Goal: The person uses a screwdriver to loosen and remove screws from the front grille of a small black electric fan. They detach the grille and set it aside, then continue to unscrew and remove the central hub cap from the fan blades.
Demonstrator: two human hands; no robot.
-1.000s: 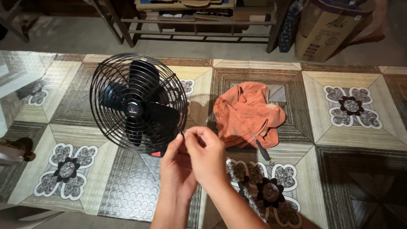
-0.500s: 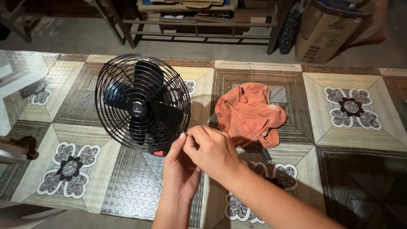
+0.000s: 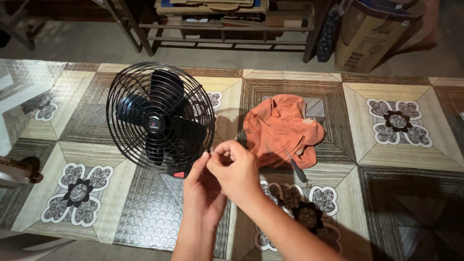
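Now both hands meet at fan guard lower-right rim: right hand fingers pinch small fastener there; left hand just below, fingers pressed together.

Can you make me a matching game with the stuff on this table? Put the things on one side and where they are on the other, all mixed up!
Things:
1. black fan
2. orange cloth
3. screwdriver
4. both hands: left hand, right hand

Places:
A. crumpled in the middle of the table
B. pinching at the lower right rim of the fan's wire guard
C. standing on the left part of the table
D. lying at the near edge of the cloth

Pairs: 1-C, 2-A, 3-D, 4-B
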